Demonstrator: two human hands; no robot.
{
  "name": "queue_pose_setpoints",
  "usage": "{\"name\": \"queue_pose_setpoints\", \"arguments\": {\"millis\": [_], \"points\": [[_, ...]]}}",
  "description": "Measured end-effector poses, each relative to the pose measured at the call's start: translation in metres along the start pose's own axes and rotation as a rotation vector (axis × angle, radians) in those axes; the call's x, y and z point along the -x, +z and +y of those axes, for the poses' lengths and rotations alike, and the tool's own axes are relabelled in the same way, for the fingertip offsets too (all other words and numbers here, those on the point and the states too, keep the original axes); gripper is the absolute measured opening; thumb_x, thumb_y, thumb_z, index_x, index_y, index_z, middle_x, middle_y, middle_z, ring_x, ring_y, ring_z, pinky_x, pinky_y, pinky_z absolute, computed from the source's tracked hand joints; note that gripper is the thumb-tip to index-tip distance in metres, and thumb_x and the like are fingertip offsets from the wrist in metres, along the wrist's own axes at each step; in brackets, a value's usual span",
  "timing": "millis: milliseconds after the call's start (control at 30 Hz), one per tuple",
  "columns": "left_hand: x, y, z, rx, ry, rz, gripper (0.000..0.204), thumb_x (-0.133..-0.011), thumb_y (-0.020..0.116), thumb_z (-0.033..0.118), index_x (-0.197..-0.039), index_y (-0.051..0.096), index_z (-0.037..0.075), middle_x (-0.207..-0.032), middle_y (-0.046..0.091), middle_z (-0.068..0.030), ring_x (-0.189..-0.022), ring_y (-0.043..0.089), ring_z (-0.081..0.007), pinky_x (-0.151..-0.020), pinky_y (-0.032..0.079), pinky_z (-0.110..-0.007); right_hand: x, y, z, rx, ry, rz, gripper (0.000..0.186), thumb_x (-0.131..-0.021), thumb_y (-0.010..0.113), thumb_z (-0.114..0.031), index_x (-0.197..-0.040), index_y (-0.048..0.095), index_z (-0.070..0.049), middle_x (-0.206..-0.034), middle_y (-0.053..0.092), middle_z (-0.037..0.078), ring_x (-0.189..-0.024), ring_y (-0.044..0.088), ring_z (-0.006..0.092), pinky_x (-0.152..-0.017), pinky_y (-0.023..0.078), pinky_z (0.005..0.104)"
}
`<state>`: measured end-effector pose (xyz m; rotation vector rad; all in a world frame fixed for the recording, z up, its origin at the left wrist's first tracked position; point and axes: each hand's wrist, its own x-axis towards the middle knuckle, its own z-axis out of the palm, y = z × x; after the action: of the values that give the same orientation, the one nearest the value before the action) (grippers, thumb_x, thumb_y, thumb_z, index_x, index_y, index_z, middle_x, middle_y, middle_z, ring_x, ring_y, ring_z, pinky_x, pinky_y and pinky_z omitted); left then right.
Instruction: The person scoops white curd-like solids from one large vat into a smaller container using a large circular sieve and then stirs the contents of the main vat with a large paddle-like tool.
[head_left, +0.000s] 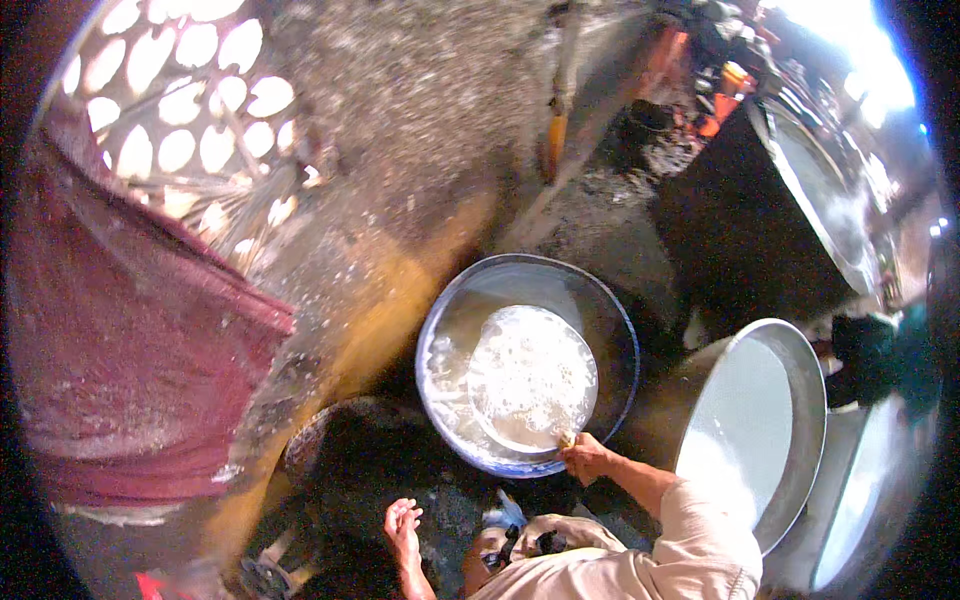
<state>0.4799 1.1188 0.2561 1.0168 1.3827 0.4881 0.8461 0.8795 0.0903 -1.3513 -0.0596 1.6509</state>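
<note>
Head view: right hand [585, 460] grips the near rim of a round pan [532, 378] full of frothy white liquid, tilted inside a large blue-rimmed basin [620, 330] at centre. Left hand [403, 522] hangs open, empty, to the near left. A large metal vessel [800, 400] of white liquid sits right.

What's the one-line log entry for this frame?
right hand: gripping rim of foamy pan in basin | left hand: open, free

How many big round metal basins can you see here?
2: the foamy basin at centre, where the right hand grips an inner pan, and the white-liquid basin at right. Others may be hidden.
</note>
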Motion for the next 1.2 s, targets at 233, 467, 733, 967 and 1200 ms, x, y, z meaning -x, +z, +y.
{"name": "queue_pose_setpoints", "arguments": {"millis": [233, 467, 733, 967, 1200], "points": [[0.012, 0.093, -0.002, -0.042, 0.183, -0.246, 0.023, -0.087, 0.054, 0.015, -0.108, 0.054, 0.008, -0.103, 0.062, -0.0057, -0.083, 0.060, -0.0154, -0.069, 0.044, -0.028, 0.233, -0.028, -0.073, 0.123, 0.109, 0.258, 0.014, -0.076, 0.068, -0.004, -0.075, 0.055, -0.001, -0.059, 0.051, 0.004, -0.047, 0.052, 0.0137, -0.040, 0.042, 0.0294], [0.090, 0.214, -0.002, -0.117, 0.209, -0.523, 0.023, -0.086, 0.050, 0.009, -0.108, 0.053, 0.004, -0.102, 0.061, -0.0063, -0.084, 0.059, -0.0139, -0.071, 0.043, -0.025, 0.404, -0.108, 0.009, 0.034, 0.166, 0.481, 0.011, -0.076, 0.064, -0.008, -0.073, 0.055, -0.002, -0.062, 0.054, 0.005, -0.050, 0.053, 0.0132, -0.042, 0.045, 0.0306], [0.167, 0.309, -0.028, -0.348, 0.281, -0.790, 0.024, -0.086, 0.052, 0.006, -0.110, 0.054, 0.003, -0.104, 0.062, -0.0080, -0.084, 0.062, -0.0152, -0.070, 0.045, -0.025, 0.466, -0.191, 0.172, -0.227, 0.066, 0.742, 0.012, -0.074, 0.063, -0.006, -0.073, 0.053, -0.001, -0.063, 0.055, 0.007, -0.048, 0.053, 0.0158, -0.040, 0.045, 0.0324], [0.192, 0.337, -0.020, -0.497, 0.265, -0.745, 0.023, -0.086, 0.052, 0.004, -0.109, 0.054, 0.003, -0.102, 0.062, -0.0075, -0.083, 0.063, -0.0150, -0.069, 0.046, -0.024, 0.452, -0.211, 0.271, -0.587, -0.071, 0.791, 0.013, -0.076, 0.061, -0.007, -0.069, 0.050, -0.006, -0.062, 0.051, 0.005, -0.050, 0.052, 0.0167, -0.041, 0.042, 0.0345], [0.208, 0.349, -0.007, -0.625, 0.312, -0.724, 0.021, -0.087, 0.052, 0.004, -0.108, 0.054, 0.000, -0.104, 0.061, -0.0089, -0.089, 0.060, -0.0149, -0.077, 0.048, -0.026, 0.374, -0.191, 0.315, -0.753, -0.166, 0.877, 0.009, -0.078, 0.057, 0.001, -0.071, 0.052, -0.002, -0.057, 0.050, 0.008, -0.045, 0.051, 0.0186, -0.037, 0.044, 0.0328]]}}
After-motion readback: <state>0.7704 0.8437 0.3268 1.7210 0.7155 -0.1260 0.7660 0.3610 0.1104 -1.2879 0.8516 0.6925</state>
